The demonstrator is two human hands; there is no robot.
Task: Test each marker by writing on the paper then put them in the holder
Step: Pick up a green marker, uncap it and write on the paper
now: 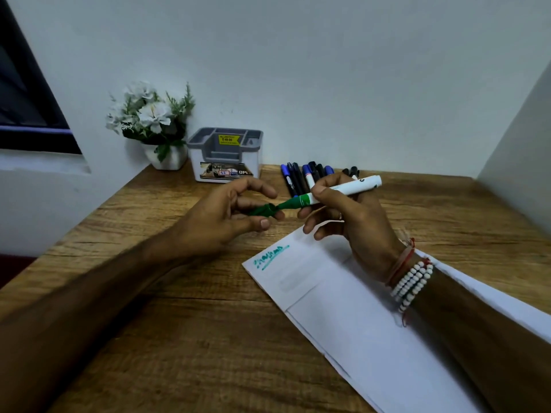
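Closest to me, a sheet of white paper (357, 308) lies flat on the wooden worktop (179, 323). It has a green scribble (270, 253) near its far corner. So I think the green one has had its test.

Just past that, the right hand (351, 216) is curled around the white barrel of the green marker (343, 189). It holds the marker up above the paper, with a bead bracelet (413, 281) on the wrist. The left hand (220, 216) pinches the small green cap (261, 210) between thumb and fingers. The marker's tip points right at the cap's open end. I cannot tell if it is inside yet.

The marker looks light and hard, and it will not bend. Its barrel is smooth, so it might slip a bit. The middle of the barrel is a good place to hold it, away from the wet tip. The cap is tiny and easy to drop, so it needs a snug pinch on its sides.

Farther back, the other markers (301, 177), blue and black, lie in a bunch on the worktop. The grey and white holder (225, 156) stands near the wall to their left, and I see no markers in it. A flower pot (167, 158) sits just beside it.
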